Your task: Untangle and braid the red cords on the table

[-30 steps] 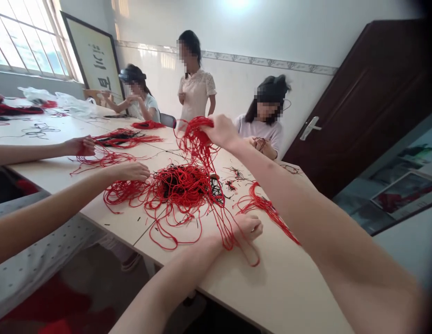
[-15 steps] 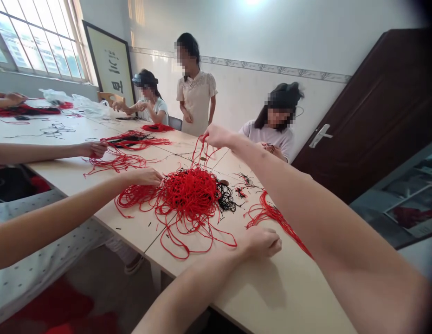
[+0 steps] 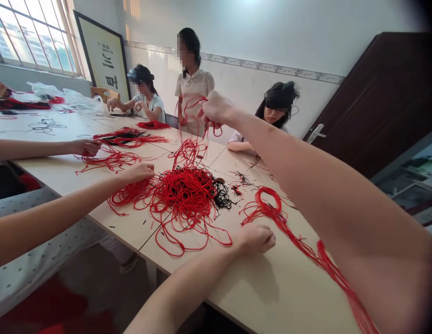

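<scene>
My right hand (image 3: 218, 110) is raised above the table, its fingers closed on red cords that hang down to a tangled heap of red cords (image 3: 190, 192). Some of the lifted strands are blurred. My left hand (image 3: 258, 238) rests on the table in front of the heap, fingers curled; whether anything is inside is hidden. Just behind it, a long bundle of red cords (image 3: 283, 225) has a looped end and runs beneath my right arm toward the near right. Black cords (image 3: 222, 195) lie against the heap's right side.
Another person's hand (image 3: 141, 172) touches the heap's left edge; a second hand (image 3: 88, 147) holds red cords farther left. Short clippings dot the table (image 3: 299, 287). Two people sit across the table and one stands. White plastic bags (image 3: 81, 101) lie far left.
My right hand has risen, lifting red strands higher off the heap. The left hand keeps its place on the table. The view has shifted slightly, and more of the long red bundle shows.
</scene>
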Motion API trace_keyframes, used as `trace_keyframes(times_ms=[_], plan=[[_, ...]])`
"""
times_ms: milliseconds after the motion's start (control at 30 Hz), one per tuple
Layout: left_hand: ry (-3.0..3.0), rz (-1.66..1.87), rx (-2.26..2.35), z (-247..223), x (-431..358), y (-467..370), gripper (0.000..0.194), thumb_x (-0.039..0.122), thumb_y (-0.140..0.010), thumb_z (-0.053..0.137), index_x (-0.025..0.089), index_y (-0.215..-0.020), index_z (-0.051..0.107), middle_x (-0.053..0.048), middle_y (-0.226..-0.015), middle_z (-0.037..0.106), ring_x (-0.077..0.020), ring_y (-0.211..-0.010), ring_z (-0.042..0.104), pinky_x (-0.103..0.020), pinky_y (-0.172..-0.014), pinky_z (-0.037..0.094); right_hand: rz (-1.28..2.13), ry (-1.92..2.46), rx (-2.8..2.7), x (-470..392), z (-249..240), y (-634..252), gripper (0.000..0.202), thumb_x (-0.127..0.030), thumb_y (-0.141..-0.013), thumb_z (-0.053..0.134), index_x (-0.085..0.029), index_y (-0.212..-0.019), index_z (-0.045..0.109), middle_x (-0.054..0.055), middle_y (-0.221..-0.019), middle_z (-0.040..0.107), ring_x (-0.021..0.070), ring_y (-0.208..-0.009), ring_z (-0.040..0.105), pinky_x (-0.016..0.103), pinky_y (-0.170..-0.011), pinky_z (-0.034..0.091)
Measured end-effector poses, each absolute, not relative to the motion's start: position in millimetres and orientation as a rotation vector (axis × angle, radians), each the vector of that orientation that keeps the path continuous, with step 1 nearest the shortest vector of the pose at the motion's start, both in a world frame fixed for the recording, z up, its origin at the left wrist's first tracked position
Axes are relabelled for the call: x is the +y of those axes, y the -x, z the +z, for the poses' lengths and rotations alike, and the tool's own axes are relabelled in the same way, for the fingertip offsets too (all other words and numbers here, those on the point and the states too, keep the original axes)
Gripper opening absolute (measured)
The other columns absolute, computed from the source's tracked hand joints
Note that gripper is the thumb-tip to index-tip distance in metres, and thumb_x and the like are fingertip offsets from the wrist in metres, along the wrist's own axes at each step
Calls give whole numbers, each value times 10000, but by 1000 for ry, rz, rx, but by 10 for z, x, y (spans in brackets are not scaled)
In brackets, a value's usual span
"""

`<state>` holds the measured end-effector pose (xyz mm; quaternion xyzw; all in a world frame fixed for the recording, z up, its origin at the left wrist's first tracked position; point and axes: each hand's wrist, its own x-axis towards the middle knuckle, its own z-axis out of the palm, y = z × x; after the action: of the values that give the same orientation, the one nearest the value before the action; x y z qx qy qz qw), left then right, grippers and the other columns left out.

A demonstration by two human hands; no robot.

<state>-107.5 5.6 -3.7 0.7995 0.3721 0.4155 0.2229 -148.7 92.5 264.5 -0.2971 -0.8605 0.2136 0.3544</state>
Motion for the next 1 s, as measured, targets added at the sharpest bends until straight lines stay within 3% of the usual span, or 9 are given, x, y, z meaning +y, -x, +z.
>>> trace_keyframes(times_ms=[133, 200, 333, 467, 667, 833, 1000], plan=[[-2324, 986, 1013, -256, 167, 360, 248, 322, -906, 479, 204, -1107, 565, -88, -1159, 555, -171, -941, 569, -364, -815, 499, 537, 869, -2101, 703, 2738, 1451, 220, -158, -899, 284, -147, -790, 475, -2, -611, 518, 81, -498, 535, 243, -574, 485], [-2362, 949, 1030, -326, 203, 232, 200, 305, -899, 488, 162, -983, 599, -72, -1010, 604, -151, -832, 581, -335, -753, 502, 630, 853, -2084, 639, 2788, 1422, 252, -126, -895, 223, -136, -833, 467, -1, -656, 544, 59, -492, 547, 226, -577, 482], [-2387, 1000, 1033, -356, 221, 229, 252, 214, -843, 458, 173, -603, 526, -48, -707, 589, -130, -616, 522, -263, -598, 428, 767, 795, -1982, 581, 2843, 1320, 206, -180, -899, 252, -154, -997, 432, 26, -716, 594, 131, -526, 602, 288, -528, 524], [-2300, 1116, 981, -317, 212, 263, 254, 211, -808, 437, 189, -555, 447, -35, -646, 541, -127, -560, 458, -267, -554, 374, 847, 765, -2063, 512, 2747, 1098, 208, -175, -855, 330, -157, -1022, 453, 35, -686, 603, 173, -543, 622, 320, -508, 531], [-1934, 1334, 836, -269, 241, 314, 118, 287, -755, 524, 177, -713, 534, -16, -676, 539, -119, -562, 474, -254, -556, 379, 1075, 753, -1959, 432, 2257, 408, 239, -174, -863, 333, -118, -887, 563, 70, -696, 618, 157, -653, 632, 296, -603, 541], [-1469, 1514, 671, -242, 317, 314, 424, 499, -805, 430, 160, -1050, 494, -68, -880, 591, -109, -563, 527, -257, -560, 436, 1032, 795, -1842, 338, 1610, -518, 189, -225, -800, 466, -139, -853, 626, 78, -814, 657, 166, -763, 638, 315, -723, 527], [-1024, 1616, 656, -206, 462, 352, 508, 585, -836, 286, 181, -1063, 495, -48, -835, 587, -102, -544, 530, -267, -591, 463, 721, 1149, -1927, 66, 1048, -1257, 202, -225, -768, 486, -137, -848, 649, 55, -755, 636, 176, -713, 606, 324, -717, 488]])
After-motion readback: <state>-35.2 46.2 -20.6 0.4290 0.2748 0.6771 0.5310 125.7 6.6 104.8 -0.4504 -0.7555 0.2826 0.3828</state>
